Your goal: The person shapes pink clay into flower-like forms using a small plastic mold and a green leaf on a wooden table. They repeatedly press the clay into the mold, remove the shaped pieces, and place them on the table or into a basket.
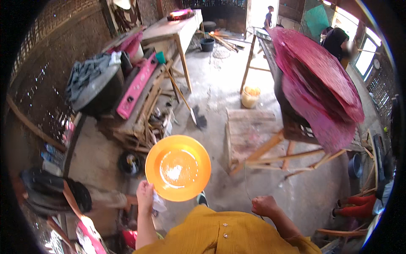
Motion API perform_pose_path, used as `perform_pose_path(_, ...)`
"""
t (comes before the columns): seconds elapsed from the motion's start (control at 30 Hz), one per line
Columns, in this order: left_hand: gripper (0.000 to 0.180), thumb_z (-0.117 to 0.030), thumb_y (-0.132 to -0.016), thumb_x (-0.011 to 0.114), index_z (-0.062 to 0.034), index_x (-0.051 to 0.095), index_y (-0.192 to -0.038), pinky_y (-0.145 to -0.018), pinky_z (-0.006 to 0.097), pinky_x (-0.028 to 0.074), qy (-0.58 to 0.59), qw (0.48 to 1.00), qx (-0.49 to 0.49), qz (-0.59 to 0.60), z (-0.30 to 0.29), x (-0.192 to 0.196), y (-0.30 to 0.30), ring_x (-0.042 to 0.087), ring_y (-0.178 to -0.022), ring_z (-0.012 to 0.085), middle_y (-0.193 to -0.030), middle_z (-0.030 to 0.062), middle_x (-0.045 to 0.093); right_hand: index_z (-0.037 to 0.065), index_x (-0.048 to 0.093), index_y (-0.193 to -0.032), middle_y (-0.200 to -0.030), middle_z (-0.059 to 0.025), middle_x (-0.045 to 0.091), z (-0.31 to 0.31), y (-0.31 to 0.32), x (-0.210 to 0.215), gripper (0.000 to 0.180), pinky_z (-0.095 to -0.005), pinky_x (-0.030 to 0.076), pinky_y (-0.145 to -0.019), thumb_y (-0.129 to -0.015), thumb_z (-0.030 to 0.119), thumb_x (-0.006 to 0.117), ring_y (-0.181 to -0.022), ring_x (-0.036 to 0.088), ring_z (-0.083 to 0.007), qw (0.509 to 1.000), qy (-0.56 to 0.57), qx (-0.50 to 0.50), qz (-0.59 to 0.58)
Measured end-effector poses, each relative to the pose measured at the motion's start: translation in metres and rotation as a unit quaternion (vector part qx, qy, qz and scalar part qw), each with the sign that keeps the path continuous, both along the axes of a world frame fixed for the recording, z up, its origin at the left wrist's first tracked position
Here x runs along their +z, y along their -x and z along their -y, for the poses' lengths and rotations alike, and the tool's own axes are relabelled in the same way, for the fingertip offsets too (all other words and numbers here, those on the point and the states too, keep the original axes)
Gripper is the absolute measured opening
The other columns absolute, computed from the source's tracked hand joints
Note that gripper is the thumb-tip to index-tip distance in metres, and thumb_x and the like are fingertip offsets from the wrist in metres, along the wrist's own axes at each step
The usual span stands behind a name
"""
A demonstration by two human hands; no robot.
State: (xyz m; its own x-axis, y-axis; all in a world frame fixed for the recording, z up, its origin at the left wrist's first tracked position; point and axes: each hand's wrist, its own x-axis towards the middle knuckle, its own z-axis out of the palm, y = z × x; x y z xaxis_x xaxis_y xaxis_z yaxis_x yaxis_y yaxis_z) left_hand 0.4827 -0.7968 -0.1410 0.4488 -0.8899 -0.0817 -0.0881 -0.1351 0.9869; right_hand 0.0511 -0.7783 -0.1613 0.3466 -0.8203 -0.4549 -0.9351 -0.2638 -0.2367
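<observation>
My left hand [145, 196] grips the rim of a shiny orange plastic basin [201, 163]. The basin is tipped so its inside faces me, and no contents show in it. Something white and thin, perhaps a plastic bag [159, 204], hangs just below the rim beside that hand. My right hand [265, 206] is closed in a fist in front of my yellow shirt. From it a thin, wire-like strand [245, 180] rises; its exact kind is too fine to make out.
At the right, pink-red sheets [321, 72] are stacked on a table above a wooden platform [251, 131]. A yellowish bucket [251, 98] stands nearby. On the left are a bench with a pink board [137, 86], a large dark tub [101, 95] and another person [55, 192]. More people appear at the right.
</observation>
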Motion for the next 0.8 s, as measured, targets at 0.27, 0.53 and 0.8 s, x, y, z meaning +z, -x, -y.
perform_pose_path(0.27,0.009,-0.011,-0.087,0.055,-0.0042,0.052,-0.092,-0.055,0.019,0.037,-0.017,0.997,0.026,-0.068,0.161,0.007,-0.078,0.046,-0.061,0.0036,-0.075,-0.0015,0.055,0.006,0.063,-0.071,-0.078,-0.0125,0.065,0.206,-0.102,0.03,0.014,-0.0399,0.052,-0.064,-0.069,0.017,0.055,-0.075,0.065,-0.0287,0.993,0.11,0.037,0.032)
perform_pose_path(0.53,0.008,-0.01,-0.088,0.053,-0.0035,0.051,-0.091,-0.057,0.019,0.037,0.023,0.99,0.036,-0.137,0.326,-0.008,-0.071,0.046,-0.063,0.0041,-0.077,-0.0011,0.054,0.009,0.061,-0.069,-0.074,-0.0095,0.064,0.35,-0.094,0.048,0.014,-0.0396,0.051,-0.062,-0.071,0.022,0.057,-0.069,0.064,-0.0278,0.983,0.179,-0.036,0.012)
perform_pose_path(0.8,0.009,-0.012,-0.087,0.054,-0.0047,0.05,-0.09,-0.057,0.02,0.036,0.049,0.978,0.112,-0.168,0.481,0.009,-0.071,0.045,-0.066,0.005,-0.075,-0.0011,0.05,0.009,0.059,-0.069,-0.073,-0.0093,0.062,0.554,-0.1,0.047,0.012,-0.0396,0.051,-0.061,-0.07,0.021,0.058,-0.068,0.063,-0.0285,0.977,0.208,0.001,0.043)
